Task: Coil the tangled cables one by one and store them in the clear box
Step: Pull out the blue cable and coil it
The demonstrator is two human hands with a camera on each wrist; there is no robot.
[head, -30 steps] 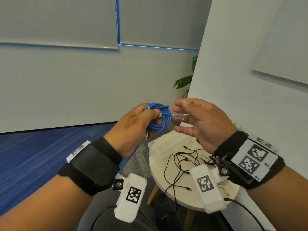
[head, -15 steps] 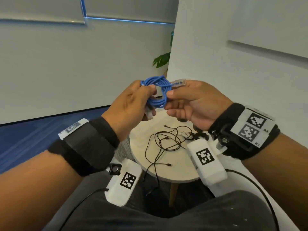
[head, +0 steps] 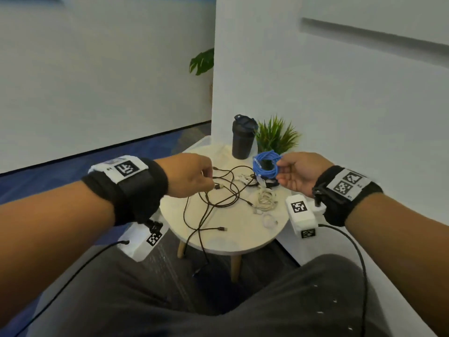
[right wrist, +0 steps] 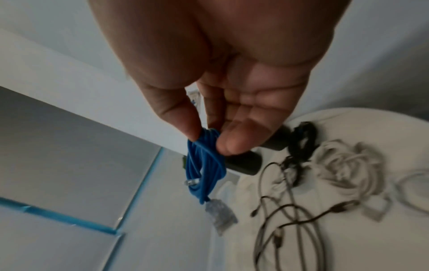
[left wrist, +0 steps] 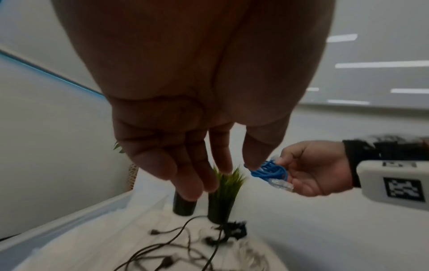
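Note:
My right hand [head: 281,171] pinches a coiled blue cable [head: 264,165] between thumb and fingers, holding it above the back right of the round white table [head: 230,242]. In the right wrist view the blue cable [right wrist: 204,165] hangs from my right hand [right wrist: 209,135], its clear plug dangling. My left hand [head: 209,181] hovers over the tangled black cables [head: 218,198]. In the left wrist view the left hand [left wrist: 209,174] shows relaxed fingers with nothing in them. A clear box [head: 204,144] seems to stand at the table's back left, only partly visible.
A black bottle [head: 243,139] and a small green plant [head: 277,137] stand at the back of the table. A bundle of white cable [head: 266,198] lies right of the black tangle. One black cable hangs over the front edge. A white wall is close on the right.
My left hand has let go of the blue coil and dropped to the black tangle. The right hand now holds the coil alone, lower and to the right. The head view has tilted down.

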